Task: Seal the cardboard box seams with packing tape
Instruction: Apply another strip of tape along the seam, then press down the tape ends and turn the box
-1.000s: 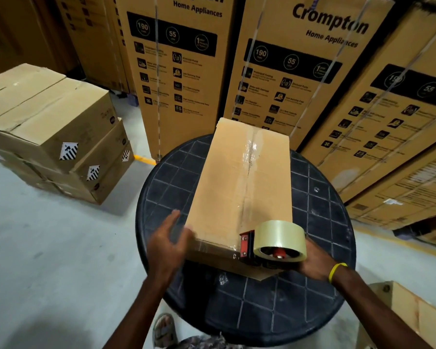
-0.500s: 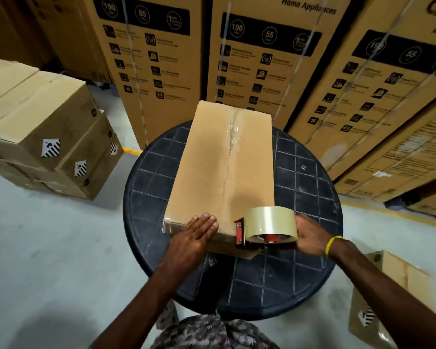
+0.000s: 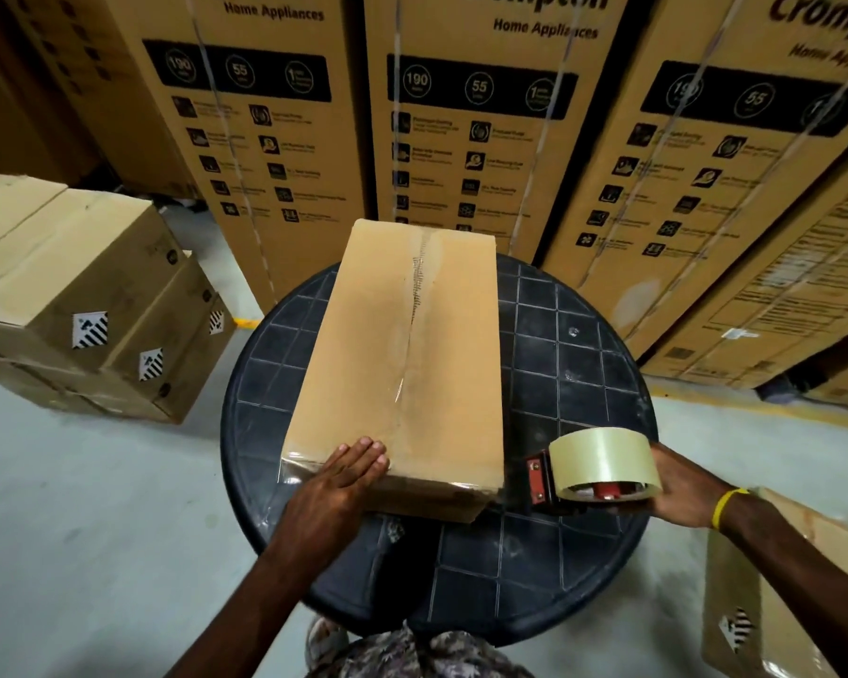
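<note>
Pressing flat: left hand [image 3: 348, 474] lies with straight fingers on the near-left corner of the cardboard box [image 3: 402, 354], palm over a clear strip that runs across the near short edge. It grips nothing.

Right hand [image 3: 681, 491] is wrapped round the handle of the tape dispenser [image 3: 598, 469]. The roll sits just off the box's near-right corner, above the round black table [image 3: 583, 384]. Can't tell whether the tape is cut from the strip.

Step, as I read it: the end of the near-edge cross strip. The next move likely needs the blade tipped in to sever the tape, the tail wrapped down the right side, then a wipe along the edge while the left hand pins the box against sliding.

The box lies flat on the table with its long axis running away from the person. The near short end is at the hands and the far short end reaches the table's far rim. The centre seam [image 3: 414, 305] follows that axis and already shows glossy tape, wrinkled toward the far end. Far-end cross strip: not visible from here.

Beyond: plain cartons [image 3: 84, 286] stacked on the floor to the left, and tall printed appliance cartons [image 3: 476, 119] behind the table.
</note>
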Demonstrator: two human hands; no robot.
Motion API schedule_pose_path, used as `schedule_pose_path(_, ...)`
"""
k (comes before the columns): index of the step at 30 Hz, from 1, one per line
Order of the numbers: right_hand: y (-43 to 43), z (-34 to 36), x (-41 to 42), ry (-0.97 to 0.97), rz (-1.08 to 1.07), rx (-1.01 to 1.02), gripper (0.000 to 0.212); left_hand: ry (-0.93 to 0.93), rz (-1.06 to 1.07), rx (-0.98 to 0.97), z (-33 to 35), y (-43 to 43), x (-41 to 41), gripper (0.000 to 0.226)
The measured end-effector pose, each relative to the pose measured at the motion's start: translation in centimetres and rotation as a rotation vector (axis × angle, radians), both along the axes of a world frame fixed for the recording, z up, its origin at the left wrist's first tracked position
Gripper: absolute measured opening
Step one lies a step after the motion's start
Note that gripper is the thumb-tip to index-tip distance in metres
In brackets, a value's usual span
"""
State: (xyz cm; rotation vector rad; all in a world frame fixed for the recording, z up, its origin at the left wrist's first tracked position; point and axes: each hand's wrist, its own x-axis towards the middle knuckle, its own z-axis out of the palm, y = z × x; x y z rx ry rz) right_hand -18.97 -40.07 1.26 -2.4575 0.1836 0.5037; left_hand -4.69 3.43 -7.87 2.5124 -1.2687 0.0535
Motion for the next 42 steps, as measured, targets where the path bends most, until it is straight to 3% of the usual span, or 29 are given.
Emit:
schedule_pose_path(5, -0.3, -0.2, -0.5, -0.041, -0.026, 0.043, 0.049, -0.012, -0.005, -0.01, 0.1, 0.1, -0.1, 0.066)
schedule_pose_path(8, -1.8, -0.4, -1.3, -0.009, -0.028, 0.011, 0.039, -0.006, 0.012, 0.014, 0.0, 0.4, 0.2, 0.066)
schedule_pose_path(12, -3.8, -0.5, -2.5, -0.059, -0.046, -0.037, 0.034, -0.007, 0.081, 0.261, 3.2, -1.1, -0.3, 0.064)
schedule_pose_path(14, -4.0, -0.6, -2.8, -0.077, -0.051, -0.058, 0.029, 0.04, 0.103, 0.359, 7.0, -4.1, -1.1, 0.049)
schedule_pose_path(16, -4.4, -1.0, -2.9, -0.075, -0.022, -0.096, 0.024, 0.114, 0.01, 0.272, 9.1, -8.8, -1.9, 0.035)
schedule_pose_path(18, -4.5, -1.0, -2.7, -0.067, -0.005, -0.15, 0.023, 0.352, -0.066, 0.126, 8.7, -14.0, -2.1, 0.037)
schedule_pose_path(21, -5.1, -2.0, -2.4, -0.022, 0.022, -0.241, 0.024, 0.511, -0.113, 0.151, 6.1, -19.8, -1.9, 0.041)
schedule_pose_path(25, -5.4, -2.4, -1.5, 0.053, 0.029, -0.347, 0.025, 0.56, -0.077, 0.117, 5.2, -21.9, -1.4, 0.014)
schedule_pose_path(30, -4.9, -3.5, -0.6, 0.114, 0.056, -0.446, 0.026, 0.453, -0.092, 0.131, 4.8, -21.6, -1.4, 0.016)
schedule_pose_path(34, -3.3, -4.7, 0.1, 0.175, 0.041, -0.283, 0.052, 0.293, -0.147, 0.273, 3.9, -21.2, -1.9, 0.036)
schedule_pose_path(37, -3.2, -5.7, 0.4, 0.199, -0.013, -0.246, 0.059, 0.224, -0.155, 0.288, 3.4, -21.2, -2.2, 0.024)
schedule_pose_path(40, -3.1, -6.2, 0.3, 0.23, -0.023, -0.252, 0.06, 0.281, -0.125, 0.228, 3.1, -21.1, -2.2, 0.015)
schedule_pose_path(42, -3.1, -5.0, -0.2, 0.309, -0.02, -0.331, 0.047, 0.411, -0.059, 0.08, 3.8, -21.0, -2.2, 0.014)
